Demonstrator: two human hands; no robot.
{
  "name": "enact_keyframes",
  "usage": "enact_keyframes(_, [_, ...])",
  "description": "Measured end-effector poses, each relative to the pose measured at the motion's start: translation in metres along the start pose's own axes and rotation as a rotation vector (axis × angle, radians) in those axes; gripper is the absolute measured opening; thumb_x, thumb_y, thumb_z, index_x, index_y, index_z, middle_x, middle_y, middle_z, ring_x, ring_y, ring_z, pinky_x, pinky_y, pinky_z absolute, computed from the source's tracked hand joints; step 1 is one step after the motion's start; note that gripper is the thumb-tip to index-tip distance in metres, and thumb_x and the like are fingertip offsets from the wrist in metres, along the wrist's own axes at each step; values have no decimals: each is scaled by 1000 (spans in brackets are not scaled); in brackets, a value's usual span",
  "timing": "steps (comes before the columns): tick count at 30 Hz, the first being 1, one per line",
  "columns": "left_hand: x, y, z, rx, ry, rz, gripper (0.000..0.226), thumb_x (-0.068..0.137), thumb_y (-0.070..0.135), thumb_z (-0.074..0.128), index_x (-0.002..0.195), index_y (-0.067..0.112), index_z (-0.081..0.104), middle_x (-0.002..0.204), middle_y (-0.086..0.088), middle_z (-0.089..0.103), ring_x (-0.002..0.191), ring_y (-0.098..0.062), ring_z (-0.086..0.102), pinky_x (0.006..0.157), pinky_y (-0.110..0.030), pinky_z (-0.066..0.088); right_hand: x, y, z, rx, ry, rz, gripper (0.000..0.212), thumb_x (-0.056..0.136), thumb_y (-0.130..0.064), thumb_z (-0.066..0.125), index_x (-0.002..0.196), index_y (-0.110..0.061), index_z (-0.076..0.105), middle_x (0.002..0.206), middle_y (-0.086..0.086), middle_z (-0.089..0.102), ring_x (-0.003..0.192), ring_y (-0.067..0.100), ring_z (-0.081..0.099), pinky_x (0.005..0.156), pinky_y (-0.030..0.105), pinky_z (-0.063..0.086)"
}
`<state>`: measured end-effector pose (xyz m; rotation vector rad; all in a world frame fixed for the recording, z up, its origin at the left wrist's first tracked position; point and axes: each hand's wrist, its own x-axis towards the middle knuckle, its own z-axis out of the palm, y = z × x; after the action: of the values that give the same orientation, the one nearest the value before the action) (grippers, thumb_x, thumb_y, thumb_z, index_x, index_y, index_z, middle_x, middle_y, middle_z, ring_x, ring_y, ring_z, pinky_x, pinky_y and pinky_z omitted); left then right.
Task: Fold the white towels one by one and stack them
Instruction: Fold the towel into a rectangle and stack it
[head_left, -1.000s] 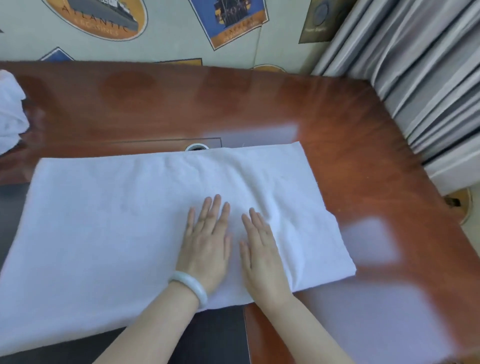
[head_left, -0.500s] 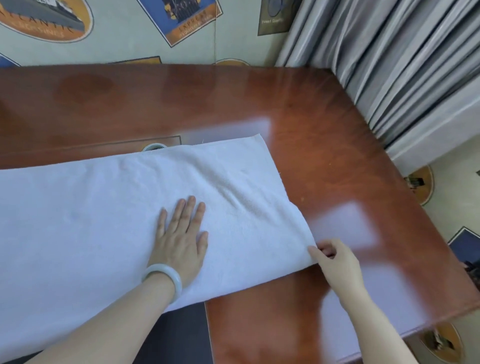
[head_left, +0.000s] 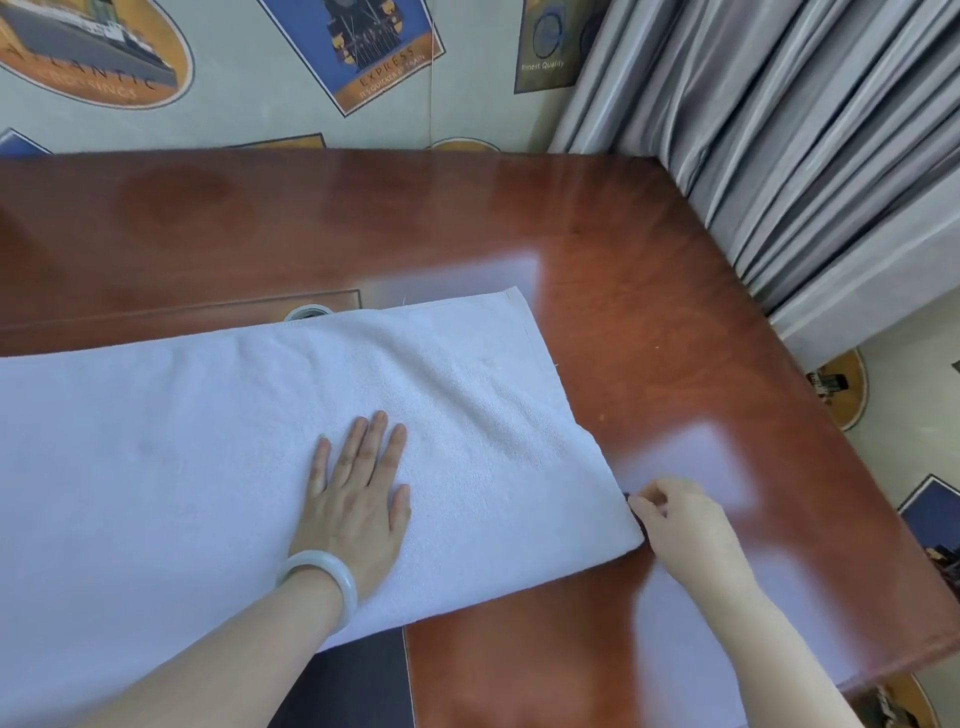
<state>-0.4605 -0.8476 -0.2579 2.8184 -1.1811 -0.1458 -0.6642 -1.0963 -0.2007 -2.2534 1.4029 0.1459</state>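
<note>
A white towel (head_left: 182, 441) lies spread flat across the reddish wooden desk (head_left: 649, 338), running off the left edge of the view. My left hand (head_left: 358, 499), with a pale bangle on its wrist, presses flat on the towel near its middle, fingers straight. At the towel's near right corner my right hand (head_left: 680, 525) has its fingers curled, pinching the edge of the cloth. The rest of the towel's right edge lies flat on the desk.
The desk's right edge and near right corner drop off to the floor. Grey curtains (head_left: 805, 156) hang at the back right. A round cable grommet (head_left: 306, 313) peeks out behind the towel. A dark panel (head_left: 353, 680) sits at the desk's near edge.
My right hand left the towel's top, slid right and took hold of its near right corner. My left hand stayed pressed flat. The view swung to the right.
</note>
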Motion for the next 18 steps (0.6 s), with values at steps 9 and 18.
enact_keyframes(9, [24, 0, -19, 21, -47, 47, 57, 89, 36, 32, 130, 11, 64, 137, -10, 58, 125, -28, 56, 106, -51, 31, -12, -100, 85, -271, 64, -922, 52, 100, -31, 41, 147, -9, 42, 157, 5, 30, 147, 27, 27, 115, 45, 18])
enact_keyframes(18, [67, -22, -12, -29, -6, -27, 60, 91, 41, 32, 146, 20, 47, 155, -5, 38, 143, -25, 35, 111, -56, 21, 43, -142, 51, 34, 243, -598, 27, 93, -2, 50, 114, -12, 66, 112, 0, 64, 104, 25, 58, 89, 30, 38])
